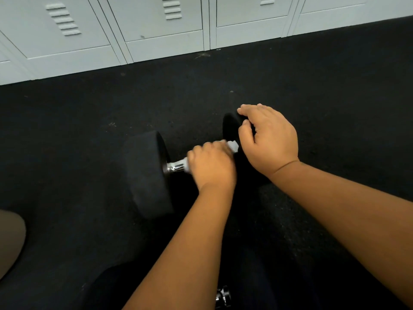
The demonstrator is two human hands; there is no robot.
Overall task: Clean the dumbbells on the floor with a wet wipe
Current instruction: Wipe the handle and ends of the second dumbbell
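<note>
Nearest cam, bottom edge: bit of chrome bar (223,297) showing between the forearms, prob. a 2nd dumbbell, mostly hidden. Dark-clothed lap around it. Far L edge: tan rounded shape (10,240), can't tell what.

Mid: dumbbell (152,173) lying on black rubber floor (67,130), axis running L-near to R-far. L head = big black disc, fully visible, resting on floor. Chrome handle exposed only for a short stretch next to L head; rest covered.

Left hand (212,164) wrapped over the handle, fingers curled round it w/ a white wet wipe (232,146) under the palm; wipe's end pokes out on the R side of the fist. Hand slightly blurred.

Right hand (268,139) on the R head of the dumbbell, which is mostly hidden beneath it; only a dark curved edge shows left of the fingers. Fingers bent loosely over top of the head, thumb tucked toward palm, index reaching furthest fwd. Whether it grips or merely rests there: can't tell for sure, looks like a cupped hold.

Hands just beside each other, not touching.

Far: floor runs back to a row of pale grey lockers (156,30) w/ louvre vents, bases meeting the floor.
</note>
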